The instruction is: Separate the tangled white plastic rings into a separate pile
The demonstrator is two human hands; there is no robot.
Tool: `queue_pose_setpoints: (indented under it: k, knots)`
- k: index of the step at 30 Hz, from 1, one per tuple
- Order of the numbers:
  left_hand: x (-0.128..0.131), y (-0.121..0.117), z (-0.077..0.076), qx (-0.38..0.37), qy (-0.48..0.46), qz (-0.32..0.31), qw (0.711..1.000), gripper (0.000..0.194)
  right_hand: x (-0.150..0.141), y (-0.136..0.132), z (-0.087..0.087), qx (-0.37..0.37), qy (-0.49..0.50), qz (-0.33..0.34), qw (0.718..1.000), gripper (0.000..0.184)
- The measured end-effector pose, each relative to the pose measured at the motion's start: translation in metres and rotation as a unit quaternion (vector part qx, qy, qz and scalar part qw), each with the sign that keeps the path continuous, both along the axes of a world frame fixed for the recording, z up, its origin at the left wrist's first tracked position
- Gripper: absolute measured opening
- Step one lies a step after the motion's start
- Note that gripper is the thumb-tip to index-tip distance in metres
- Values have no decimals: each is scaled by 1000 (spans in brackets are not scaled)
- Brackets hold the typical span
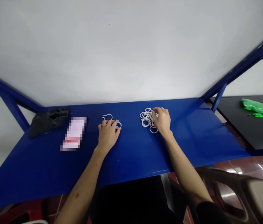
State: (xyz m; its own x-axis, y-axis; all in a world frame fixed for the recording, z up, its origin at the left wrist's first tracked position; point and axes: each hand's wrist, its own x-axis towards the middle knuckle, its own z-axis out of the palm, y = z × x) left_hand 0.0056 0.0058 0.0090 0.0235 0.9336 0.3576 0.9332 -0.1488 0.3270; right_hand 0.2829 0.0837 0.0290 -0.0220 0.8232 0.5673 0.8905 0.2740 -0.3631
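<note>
My left hand lies palm down over a few white plastic rings, its fingers spread and slightly bent. One ring shows beyond the fingertips and another between thumb and index finger; the palm hides the rest. To the right, a loose pile of several white plastic rings lies on the blue table. My right hand is at the right side of this pile, fingers curled with the tips closed at a ring's edge. It covers part of the pile. Some rings have a small knob at an open end.
A blurred-out phone-like rectangle lies left of my left hand, with a crumpled black bag behind it. Blue frame bars rise at both table ends. A black table at right bears a bag of green pieces. A brown chair stands below.
</note>
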Motion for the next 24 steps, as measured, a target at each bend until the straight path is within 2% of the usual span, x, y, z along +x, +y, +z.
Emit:
queue_pose_setpoints:
  k: [4,9,12,15,18,21,24]
  knots:
    - [4,-1,4,9,-3,10,1000,28,0,1,-5,-2,0,15,1000,23]
    - [11,-4,14,52,-34,31,998,44,-3,-13,0,39,30,18,999,22]
    - [17,-7,19,92,-52,8,994,46,-8,-23,-3,34,55,68,996,19]
    - [25,-10,21,137,-52,-42,988,45,-21,-35,-8,-19,91,177,980,18]
    - [31,-13,19,158,-56,-95,981,46,-41,-48,-8,-116,153,266,945,23]
    - [36,-15,15,149,-68,-129,978,48,-57,-59,-4,-174,239,280,913,19]
    - [39,-15,13,113,-127,-131,977,52,-64,-64,-1,-162,272,260,912,13]
